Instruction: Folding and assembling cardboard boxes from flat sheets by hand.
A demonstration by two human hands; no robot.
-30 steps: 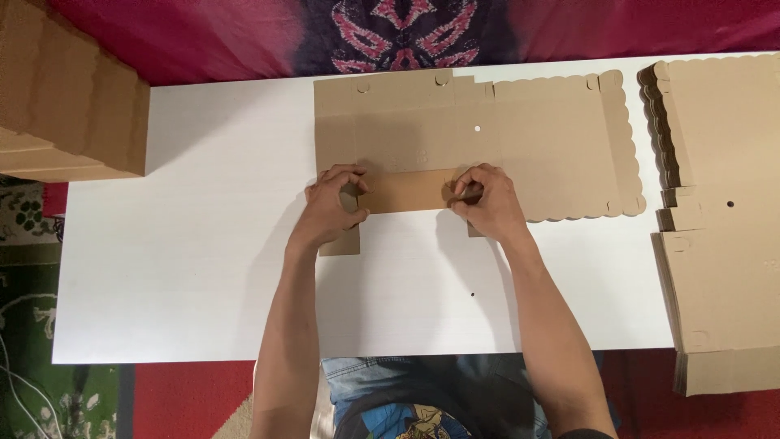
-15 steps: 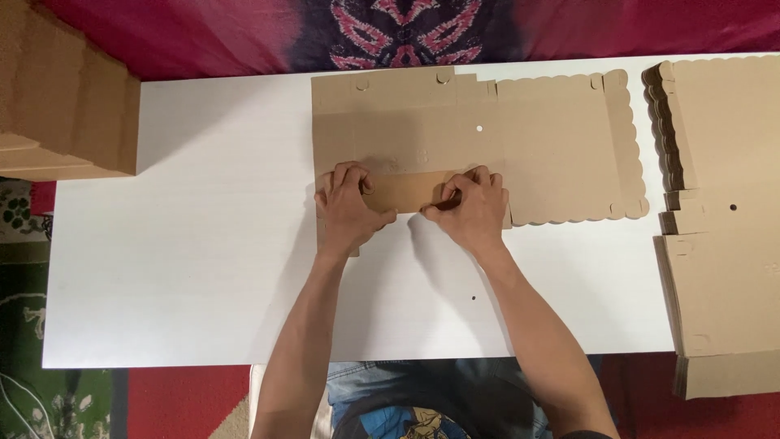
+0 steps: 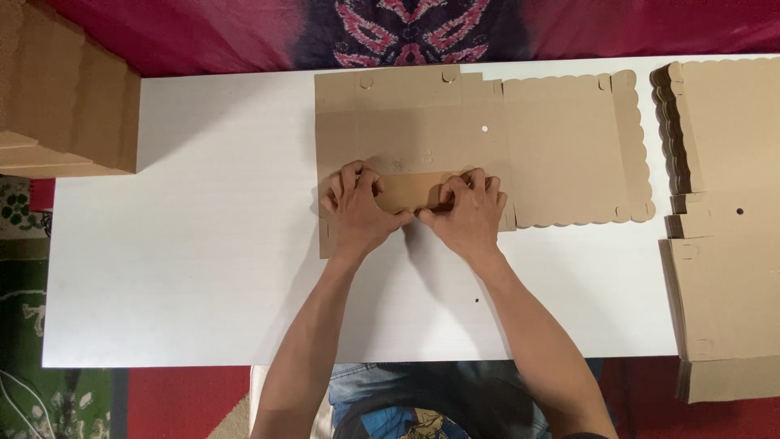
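Head view, looking straight down on a white tabletop (image 3: 179,244); flat brown cardboard box blank (image 3: 455,138) lying at the far middle of the tabletop, its scalloped lid panel (image 3: 569,146) spread toward the right; narrow front flap (image 3: 410,191) of the blank folded up and back along the near edge, lying over the blank's main panel.

Left hand (image 3: 357,213) pressing on the left end of the flap, fingers curled over its fold, grip closed on the flap with thumb tucked beneath or beside it, hard to tell which; right hand (image 3: 467,213) doing the same on the right end of the flap, fingers bent and bunched, grip narrow and clamped on the cardboard; both hands close together, thumbs nearly meeting at the middle of the flap.

Stack of flat box blanks (image 3: 723,219) to the right of the blank, overhanging the tabletop's right edge; pile of folded cardboard boxes (image 3: 65,97) well to the left of the blank, at the far left corner; red patterned cloth (image 3: 406,32) beyond the blank's far edge.
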